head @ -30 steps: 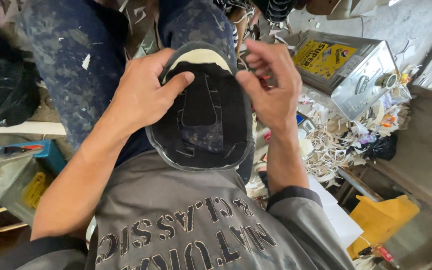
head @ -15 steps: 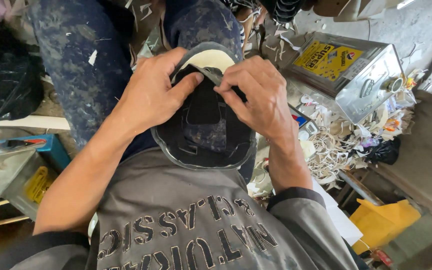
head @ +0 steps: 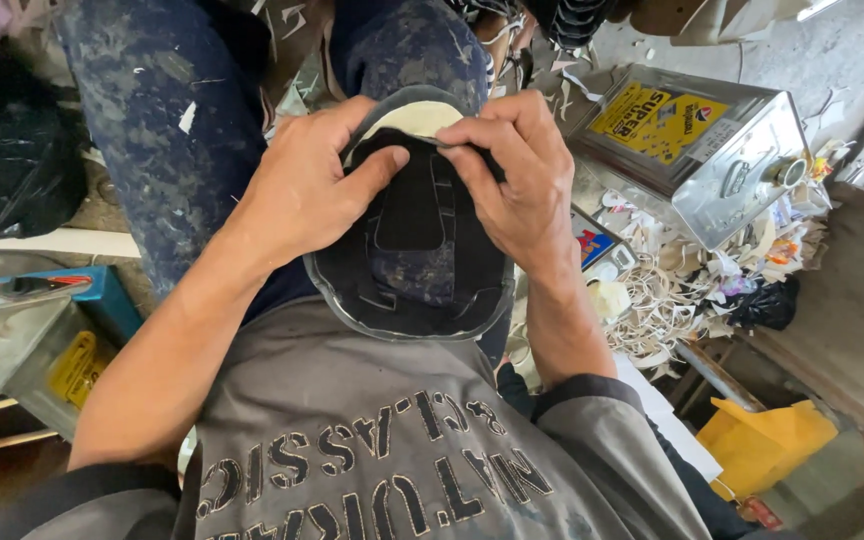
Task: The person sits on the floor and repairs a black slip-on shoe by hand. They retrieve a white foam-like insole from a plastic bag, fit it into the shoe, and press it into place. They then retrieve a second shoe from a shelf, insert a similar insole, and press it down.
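Both hands, left hand (head: 302,190) and right hand (head: 522,175), pinch the dark shoe upper (head: 412,250) on the lap, fingers narrow at its far rim, steadying it.

Right of the grip lies a metal tin can (head: 697,150) with a yellow label, above pale scrap trimmings (head: 672,290); far left, a black bag (head: 7,150).

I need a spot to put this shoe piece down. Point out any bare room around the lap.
Little is free. The flat lid of the silver rectangular metal tin is bare, and so is the grey concrete floor beyond it. Between the tin and the right hand pale trimmed scraps crowd the ground. Both hands, left hand included, grip the dark shoe upper.
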